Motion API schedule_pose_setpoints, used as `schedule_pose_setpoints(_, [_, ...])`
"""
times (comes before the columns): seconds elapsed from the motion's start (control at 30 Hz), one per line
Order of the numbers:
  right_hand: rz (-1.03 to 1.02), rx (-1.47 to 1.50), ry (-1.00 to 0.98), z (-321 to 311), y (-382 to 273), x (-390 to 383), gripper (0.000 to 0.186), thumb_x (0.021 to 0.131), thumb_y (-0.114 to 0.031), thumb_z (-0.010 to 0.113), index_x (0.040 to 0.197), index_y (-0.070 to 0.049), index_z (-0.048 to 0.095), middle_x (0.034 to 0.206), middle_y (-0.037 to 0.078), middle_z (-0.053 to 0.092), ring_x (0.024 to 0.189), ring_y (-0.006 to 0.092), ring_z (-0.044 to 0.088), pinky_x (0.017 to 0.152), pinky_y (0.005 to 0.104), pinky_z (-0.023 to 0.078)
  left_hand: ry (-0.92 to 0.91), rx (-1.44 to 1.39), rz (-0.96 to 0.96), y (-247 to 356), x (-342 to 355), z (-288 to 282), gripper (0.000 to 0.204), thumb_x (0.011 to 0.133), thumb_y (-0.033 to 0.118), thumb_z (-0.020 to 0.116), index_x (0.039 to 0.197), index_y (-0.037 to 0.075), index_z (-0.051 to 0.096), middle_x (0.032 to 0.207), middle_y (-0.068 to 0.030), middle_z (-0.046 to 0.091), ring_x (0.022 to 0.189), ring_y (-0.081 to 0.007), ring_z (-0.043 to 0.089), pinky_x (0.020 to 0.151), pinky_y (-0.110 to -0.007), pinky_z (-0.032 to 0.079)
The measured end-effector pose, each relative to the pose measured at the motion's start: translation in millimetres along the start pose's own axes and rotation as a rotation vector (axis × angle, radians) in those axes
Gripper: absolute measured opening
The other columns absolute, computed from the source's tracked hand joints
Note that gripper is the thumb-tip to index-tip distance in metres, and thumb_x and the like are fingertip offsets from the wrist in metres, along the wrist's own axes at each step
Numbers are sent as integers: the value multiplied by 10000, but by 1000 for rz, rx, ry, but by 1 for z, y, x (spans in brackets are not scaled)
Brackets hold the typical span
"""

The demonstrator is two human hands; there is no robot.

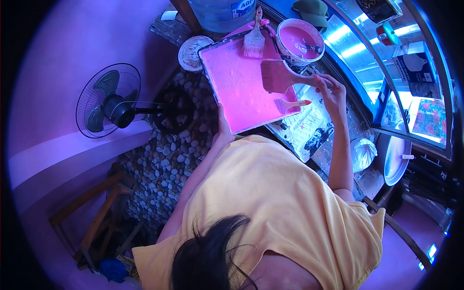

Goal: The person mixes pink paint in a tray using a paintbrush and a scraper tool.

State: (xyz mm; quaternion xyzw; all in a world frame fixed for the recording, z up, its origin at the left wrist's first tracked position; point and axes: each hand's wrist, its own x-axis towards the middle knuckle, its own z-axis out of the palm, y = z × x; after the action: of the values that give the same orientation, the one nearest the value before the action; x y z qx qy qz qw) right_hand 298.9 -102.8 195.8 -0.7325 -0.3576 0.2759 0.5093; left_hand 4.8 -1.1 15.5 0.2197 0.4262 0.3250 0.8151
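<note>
A shallow paint tray (266, 122) of pink paint (234, 79) lies tilted across the middle. My left hand (224, 129) grips its near left edge, fingers partly hidden underneath. In my right hand (332, 92) is the handle of a wide paintbrush (275, 76), its bristles over the paint. A second brush (253, 41) rests across the tray's far edge. The small brush with a red-tipped handle (292, 104) lies at the tray's right edge. Just beyond, a round bucket (290, 56) holds more pink paint and a dark-handled tool.
Left of the tray stands a black fan (116, 106) on a pebble-patterned floor (162, 162). A paint-smeared board (307, 125) lies under the tray's right side. Farther right are a white plastic bag (362, 154), a round tray (396, 159) and a window. A large water container (217, 14) stands behind.
</note>
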Motion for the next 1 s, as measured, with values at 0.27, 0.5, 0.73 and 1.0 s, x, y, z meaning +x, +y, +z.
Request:
schedule_pose_setpoints(0.27, [38,97,169,-36,27,47,335,912,-355,644,940,-27,705,745,-23,597,674,52,498,613,201,374,11,1,-7,2,0,2,655,965,581,362,1379,74,395,1288,-99,503,1200,-230,495,1008,-396,408])
schedule_pose_setpoints(0.5, [10,-314,397,-42,48,129,416,877,-414,629,1039,-40,714,784,92,707,757,177,655,692,315,492,4,16,-11,4,-2,11,675,959,596,359,1387,74,385,1298,-99,496,1209,-232,488,1012,-399,404])
schedule_pose_setpoints(0.73, [-64,-654,177,-3,79,181,313,815,-386,670,1015,-152,731,905,127,713,859,298,679,794,375,492,-14,76,20,4,-1,13,747,938,646,346,1415,71,348,1344,-99,465,1246,-236,459,1033,-396,383])
schedule_pose_setpoints(1.0, [-19,-1340,56,-5,58,173,337,729,-348,753,1011,-166,720,980,102,667,1008,280,593,882,449,373,33,76,-51,7,-5,12,749,935,652,343,1421,83,344,1362,-100,450,1270,-234,436,1044,-403,372])
